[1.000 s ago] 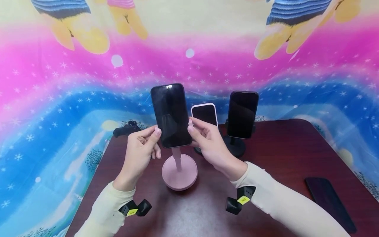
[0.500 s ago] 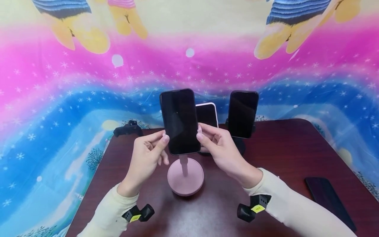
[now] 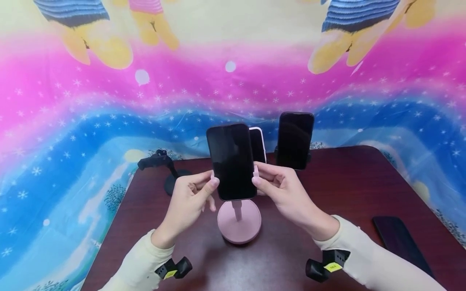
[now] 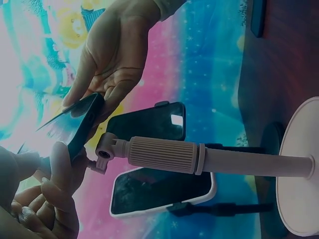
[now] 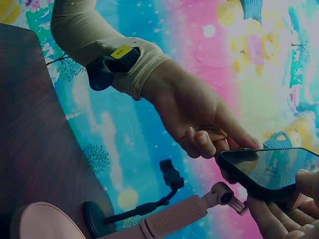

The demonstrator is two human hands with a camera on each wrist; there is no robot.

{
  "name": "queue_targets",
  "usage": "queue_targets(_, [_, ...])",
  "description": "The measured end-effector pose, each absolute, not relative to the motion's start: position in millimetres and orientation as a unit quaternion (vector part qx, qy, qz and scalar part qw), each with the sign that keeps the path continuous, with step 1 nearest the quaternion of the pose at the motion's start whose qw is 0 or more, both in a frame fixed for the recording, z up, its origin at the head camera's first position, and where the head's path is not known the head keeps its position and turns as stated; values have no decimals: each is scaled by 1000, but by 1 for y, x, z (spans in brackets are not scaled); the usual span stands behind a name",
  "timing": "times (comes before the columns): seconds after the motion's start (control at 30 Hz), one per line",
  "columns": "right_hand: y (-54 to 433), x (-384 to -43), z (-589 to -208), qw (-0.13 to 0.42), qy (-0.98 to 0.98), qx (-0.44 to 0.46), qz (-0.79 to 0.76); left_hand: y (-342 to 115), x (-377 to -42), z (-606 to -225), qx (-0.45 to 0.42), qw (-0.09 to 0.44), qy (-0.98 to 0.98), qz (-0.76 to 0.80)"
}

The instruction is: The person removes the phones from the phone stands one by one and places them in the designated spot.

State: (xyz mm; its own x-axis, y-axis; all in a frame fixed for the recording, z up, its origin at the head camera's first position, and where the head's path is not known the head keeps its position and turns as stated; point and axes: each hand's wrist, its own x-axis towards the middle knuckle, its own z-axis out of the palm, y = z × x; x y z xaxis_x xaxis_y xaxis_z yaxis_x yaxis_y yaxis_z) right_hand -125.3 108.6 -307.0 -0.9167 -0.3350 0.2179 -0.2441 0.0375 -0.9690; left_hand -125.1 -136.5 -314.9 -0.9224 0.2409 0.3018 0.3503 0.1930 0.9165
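Note:
A black phone (image 3: 231,161) sits upright and slightly tilted on a pink phone stand (image 3: 239,228) with a round base. My left hand (image 3: 187,202) pinches the pink clamp tab at the phone's left edge between thumb and index finger. At the opposite edge, my right hand (image 3: 291,198) pinches the other pink clamp tab (image 3: 256,171). In the left wrist view, the ribbed pink stem (image 4: 162,154) runs from a hinge behind the phone to the base. The right wrist view shows the phone's lower edge (image 5: 249,181) between both hands.
Behind stand a white-edged phone (image 3: 258,145), partly hidden, and another black phone (image 3: 295,141) on a holder. A black stand (image 3: 157,159) with no phone is at the back left. One dark phone (image 3: 402,244) lies on the table (image 3: 349,194) at right.
Both hands have moved right and toward me, bringing the pink stand and its phone along. The phone now covers more of the white-edged one. The back-left stand's base has come into view.

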Motion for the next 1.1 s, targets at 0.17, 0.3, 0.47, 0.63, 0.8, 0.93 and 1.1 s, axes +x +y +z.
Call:
queue_targets(0.17, [117, -123, -311, 44, 720, -202, -663, -130, -123, -319, -199, 31, -766, -610])
queue_targets(0.3, [123, -122, -314, 44, 709, -218, -669, -126, -121, -321, -207, 23, -767, -607])
queue_targets(0.47, [131, -120, -315, 42, 701, -229, -674, -119, -120, -323, -216, 12, -764, -608])
queue_targets(0.63, [139, -117, -317, 44, 710, -228, -664, -111, -120, -326, -214, -1, -765, -608])
queue_targets(0.8, [144, -114, -319, 46, 720, -222, -656, -106, -119, -330, -217, -12, -765, -607])
queue_targets(0.93, [147, -112, -322, 47, 720, -222, -656, -104, -119, -332, -226, -18, -759, -610])
queue_targets(1.1, [151, -112, -327, 46, 722, -223, -654, -101, -119, -336, -226, -27, -758, -611])
